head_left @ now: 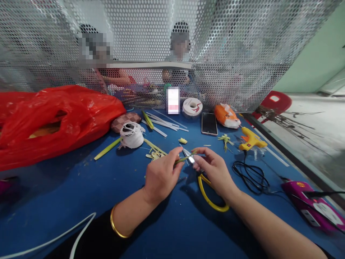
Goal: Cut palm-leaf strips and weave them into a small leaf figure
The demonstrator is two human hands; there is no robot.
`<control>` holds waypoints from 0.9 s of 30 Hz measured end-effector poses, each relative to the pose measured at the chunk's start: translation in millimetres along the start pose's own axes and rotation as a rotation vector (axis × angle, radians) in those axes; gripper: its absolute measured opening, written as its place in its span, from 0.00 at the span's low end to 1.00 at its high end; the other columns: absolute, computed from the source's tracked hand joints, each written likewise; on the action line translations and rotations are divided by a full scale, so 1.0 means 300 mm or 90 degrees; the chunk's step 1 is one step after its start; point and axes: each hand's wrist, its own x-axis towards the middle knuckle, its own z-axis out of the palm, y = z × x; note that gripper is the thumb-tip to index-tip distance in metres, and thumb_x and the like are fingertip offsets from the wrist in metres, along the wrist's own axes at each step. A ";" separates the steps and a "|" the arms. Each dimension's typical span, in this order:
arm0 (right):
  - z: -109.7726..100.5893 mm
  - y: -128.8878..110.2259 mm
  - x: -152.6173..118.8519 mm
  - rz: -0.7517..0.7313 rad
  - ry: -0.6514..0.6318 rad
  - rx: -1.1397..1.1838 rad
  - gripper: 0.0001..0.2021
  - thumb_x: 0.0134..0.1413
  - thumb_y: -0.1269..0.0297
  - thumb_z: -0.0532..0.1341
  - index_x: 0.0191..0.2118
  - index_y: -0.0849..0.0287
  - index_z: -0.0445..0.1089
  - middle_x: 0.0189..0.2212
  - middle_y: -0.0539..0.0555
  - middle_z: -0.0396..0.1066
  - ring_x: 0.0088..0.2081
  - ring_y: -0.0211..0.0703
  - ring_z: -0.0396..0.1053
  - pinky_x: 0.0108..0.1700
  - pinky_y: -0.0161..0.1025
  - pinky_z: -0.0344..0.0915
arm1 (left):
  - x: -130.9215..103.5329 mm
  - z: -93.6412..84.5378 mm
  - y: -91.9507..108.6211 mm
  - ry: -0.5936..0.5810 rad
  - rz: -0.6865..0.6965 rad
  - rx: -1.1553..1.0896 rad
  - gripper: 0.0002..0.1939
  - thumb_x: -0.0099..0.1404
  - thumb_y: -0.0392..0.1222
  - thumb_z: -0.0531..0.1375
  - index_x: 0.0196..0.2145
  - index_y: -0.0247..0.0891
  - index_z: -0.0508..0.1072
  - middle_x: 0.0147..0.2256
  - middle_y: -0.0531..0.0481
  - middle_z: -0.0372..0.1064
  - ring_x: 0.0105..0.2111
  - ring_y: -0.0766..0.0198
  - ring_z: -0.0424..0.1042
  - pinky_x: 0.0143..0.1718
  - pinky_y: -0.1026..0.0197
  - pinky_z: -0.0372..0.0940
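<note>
My left hand (pixel 163 175) is closed, pinching a thin green leaf strip (pixel 185 158) between thumb and fingers. The strip's far end runs to my right hand (pixel 214 169), whose thumb and index finger close on it. Yellow-handled scissors (pixel 212 208) lie under and beside my right hand, blades pointing up and left; whether that hand touches them I cannot tell. Just beyond my hands sits a small pale-yellow woven piece (pixel 182 141). Yellowish leaf scraps (pixel 156 155) are left of them. A woven leaf figure (pixel 225 141) rests to the right.
A red plastic bag (pixel 88 108) fills the far left, near white string (pixel 132 136). At the back are a ribbon roll (pixel 192 108), a dark phone (pixel 209 123) and an orange packet (pixel 228 116). Right: a yellow glue gun (pixel 252 139) and purple power strip (pixel 312 205). People sit behind a perforated screen.
</note>
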 end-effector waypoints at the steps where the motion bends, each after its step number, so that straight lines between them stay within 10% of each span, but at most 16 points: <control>1: 0.004 0.001 -0.001 0.034 -0.034 0.045 0.16 0.50 0.53 0.66 0.39 0.60 0.71 0.21 0.47 0.68 0.23 0.37 0.65 0.29 0.36 0.62 | -0.005 -0.002 0.003 0.001 0.048 0.034 0.17 0.66 0.38 0.58 0.53 0.40 0.69 0.35 0.51 0.78 0.32 0.65 0.76 0.36 0.65 0.67; 7: 0.024 0.006 -0.015 0.095 -0.068 0.117 0.14 0.43 0.55 0.70 0.25 0.62 0.72 0.17 0.48 0.68 0.21 0.34 0.63 0.27 0.34 0.60 | -0.013 -0.008 0.006 0.005 0.141 0.125 0.17 0.69 0.39 0.55 0.55 0.38 0.68 0.34 0.49 0.79 0.32 0.65 0.76 0.36 0.66 0.66; 14: 0.018 -0.009 -0.011 0.113 -0.093 0.210 0.10 0.47 0.59 0.69 0.30 0.60 0.71 0.23 0.48 0.71 0.23 0.33 0.65 0.28 0.33 0.62 | -0.001 -0.010 -0.005 -0.063 0.033 0.126 0.19 0.70 0.41 0.53 0.57 0.40 0.67 0.38 0.47 0.79 0.35 0.63 0.76 0.37 0.65 0.65; 21: 0.021 0.006 -0.012 0.143 -0.068 0.201 0.13 0.44 0.57 0.71 0.25 0.62 0.72 0.21 0.49 0.69 0.21 0.31 0.63 0.26 0.32 0.60 | -0.011 -0.025 0.012 -0.033 0.183 0.220 0.20 0.70 0.38 0.53 0.59 0.39 0.66 0.31 0.49 0.78 0.29 0.62 0.74 0.33 0.62 0.61; 27: 0.021 0.008 -0.008 0.134 -0.082 0.216 0.12 0.43 0.59 0.71 0.25 0.62 0.72 0.17 0.47 0.67 0.21 0.31 0.62 0.26 0.31 0.59 | -0.010 -0.012 0.006 -0.073 0.113 0.138 0.20 0.70 0.38 0.53 0.58 0.40 0.67 0.32 0.49 0.78 0.31 0.62 0.75 0.35 0.63 0.63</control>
